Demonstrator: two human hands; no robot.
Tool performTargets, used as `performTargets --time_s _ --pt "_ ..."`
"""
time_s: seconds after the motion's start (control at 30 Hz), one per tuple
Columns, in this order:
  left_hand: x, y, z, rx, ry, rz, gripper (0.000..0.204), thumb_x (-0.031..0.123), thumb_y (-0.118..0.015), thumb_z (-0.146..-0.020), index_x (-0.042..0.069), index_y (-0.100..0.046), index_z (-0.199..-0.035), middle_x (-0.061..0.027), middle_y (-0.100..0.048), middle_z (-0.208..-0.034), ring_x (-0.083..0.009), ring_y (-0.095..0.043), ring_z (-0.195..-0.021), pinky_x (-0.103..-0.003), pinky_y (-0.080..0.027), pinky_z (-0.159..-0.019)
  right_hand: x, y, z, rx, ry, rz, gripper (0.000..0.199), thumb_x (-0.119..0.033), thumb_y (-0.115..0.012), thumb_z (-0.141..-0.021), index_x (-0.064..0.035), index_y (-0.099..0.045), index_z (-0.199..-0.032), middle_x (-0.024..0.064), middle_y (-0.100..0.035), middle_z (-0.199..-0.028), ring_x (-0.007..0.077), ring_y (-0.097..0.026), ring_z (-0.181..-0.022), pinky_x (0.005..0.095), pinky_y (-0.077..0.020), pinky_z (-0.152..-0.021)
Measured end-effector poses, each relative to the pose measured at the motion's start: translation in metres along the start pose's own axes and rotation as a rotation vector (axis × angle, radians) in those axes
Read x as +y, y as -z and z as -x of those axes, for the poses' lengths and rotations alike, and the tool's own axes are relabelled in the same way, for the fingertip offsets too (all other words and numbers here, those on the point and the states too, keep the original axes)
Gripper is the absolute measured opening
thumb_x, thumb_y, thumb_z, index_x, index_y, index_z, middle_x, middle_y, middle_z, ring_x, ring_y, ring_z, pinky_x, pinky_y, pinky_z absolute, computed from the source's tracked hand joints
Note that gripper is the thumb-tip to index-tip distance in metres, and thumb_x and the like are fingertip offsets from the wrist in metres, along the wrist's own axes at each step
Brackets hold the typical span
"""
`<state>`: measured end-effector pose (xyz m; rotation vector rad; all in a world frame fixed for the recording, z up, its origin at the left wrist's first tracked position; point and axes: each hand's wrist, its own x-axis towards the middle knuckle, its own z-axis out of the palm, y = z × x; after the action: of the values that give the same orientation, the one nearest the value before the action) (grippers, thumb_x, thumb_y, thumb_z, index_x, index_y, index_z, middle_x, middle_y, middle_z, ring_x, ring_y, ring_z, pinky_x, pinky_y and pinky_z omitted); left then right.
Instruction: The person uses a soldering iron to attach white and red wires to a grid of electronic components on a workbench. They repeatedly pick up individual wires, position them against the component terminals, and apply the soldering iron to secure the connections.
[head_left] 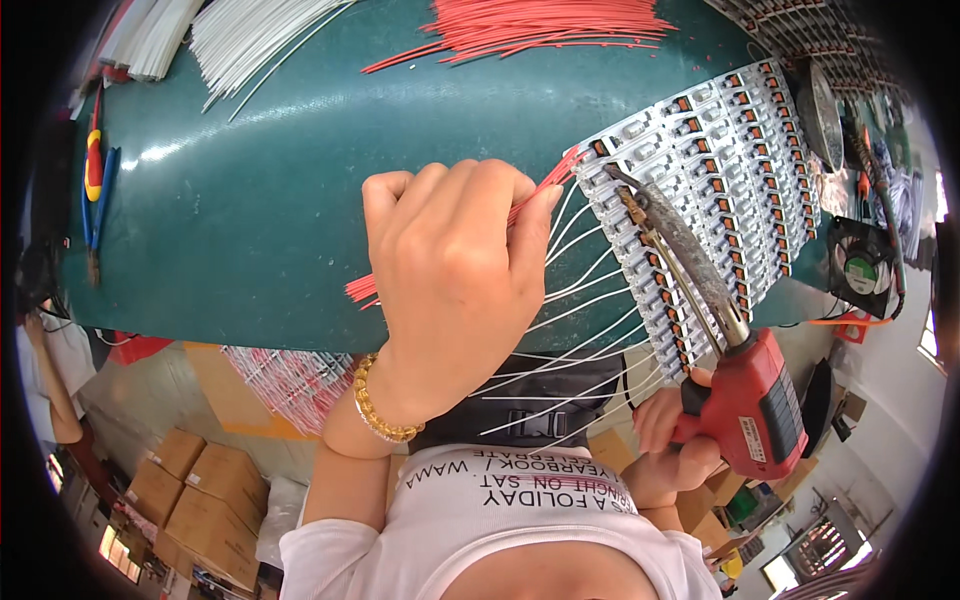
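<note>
The white printed shirt (420, 525) is nearest, its wearer's left hand (455, 250) closed on thin red wires (551, 183) beside the silver module panel (700, 180), right hand (680, 440) wrapped round a red-and-black soldering gun (758, 405), white leads (580, 288) seemingly attached along the panel's edge, most reds, I'd say, yet to come.

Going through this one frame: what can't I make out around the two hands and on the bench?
All in the head view:
- How many red wires the left hand holds: its own fingers and back cover their middle.
- The right hand's full grip: partly behind the red gun-shaped tool.
- Whether that tool's tip touches a part beneath: they overlap from this angle.
- The white bundle's far end: cut by the top edge.
</note>
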<state>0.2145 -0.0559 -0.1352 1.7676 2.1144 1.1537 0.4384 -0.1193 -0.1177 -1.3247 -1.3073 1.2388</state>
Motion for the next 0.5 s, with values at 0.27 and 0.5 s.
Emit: performTargets --time_s 0.27,0.5 --pt "0.011 0.013 -0.001 -0.013 0.052 0.163 0.010 0.006 -0.072 -0.075 0.007 -0.062 -0.071 -0.0014 -0.058 -0.065 -0.0171 -0.048 -0.061 -0.031 -0.037 -0.076 0.004 0.019 0.006 -0.062 0.030 -0.091 0.084 -0.063 -0.056 -0.080 0.0056 -0.038 -0.125 0.0005 -0.042 -0.045 0.0112 -0.038 -0.036 0.0261 -0.0337 -0.039" --pt "0.002 0.003 0.001 -0.071 -0.009 0.102 0.014 0.009 -0.072 -0.074 0.008 -0.060 -0.067 0.0003 -0.052 -0.058 -0.0169 -0.044 -0.056 -0.032 -0.033 -0.073 0.037 0.066 0.032 -0.105 0.061 0.118 0.082 -0.064 -0.055 -0.080 0.0058 -0.041 -0.122 -0.0005 -0.043 -0.047 0.0113 -0.042 -0.038 0.0256 -0.0344 -0.040"
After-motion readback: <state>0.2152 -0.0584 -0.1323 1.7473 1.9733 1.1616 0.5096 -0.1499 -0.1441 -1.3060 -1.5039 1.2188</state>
